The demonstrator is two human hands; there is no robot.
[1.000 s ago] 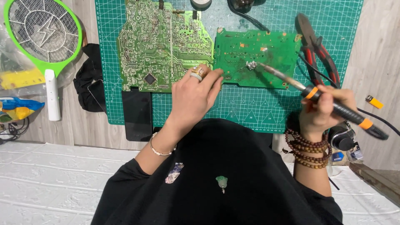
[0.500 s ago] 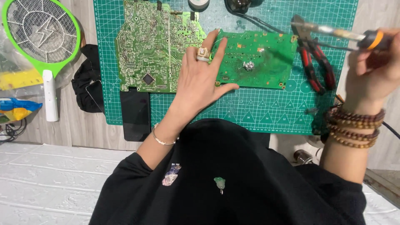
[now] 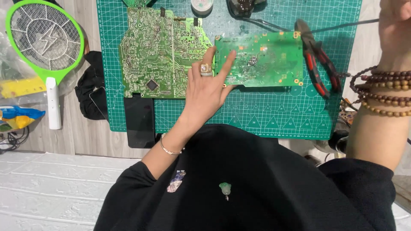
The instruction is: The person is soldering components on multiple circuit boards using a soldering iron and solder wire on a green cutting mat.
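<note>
Smaller green circuit board [image 3: 261,60] lies solder side up on the green cutting mat [image 3: 257,115], right of centre. Left hand [image 3: 205,92] rests on its left edge, fingers spread and flat, pressing rather than gripping; a ring sits on one finger, a thin bracelet at the wrist. Just beside it to the left lies a larger green circuit board [image 3: 160,53], also solder side up, the two boards nearly touching. Red-handled pliers [image 3: 319,64] lie on the mat just right of the small board. Right hand [image 3: 396,25] is raised at the frame's top right corner, mostly cut off; cannot tell whether it grips anything. Brown bead bracelets [image 3: 385,92] wrap that wrist. A black phone [image 3: 139,122] overlaps the mat's lower left corner. Farther left on the wooden counter [image 3: 85,132], a green electric swatter [image 3: 45,42].
</note>
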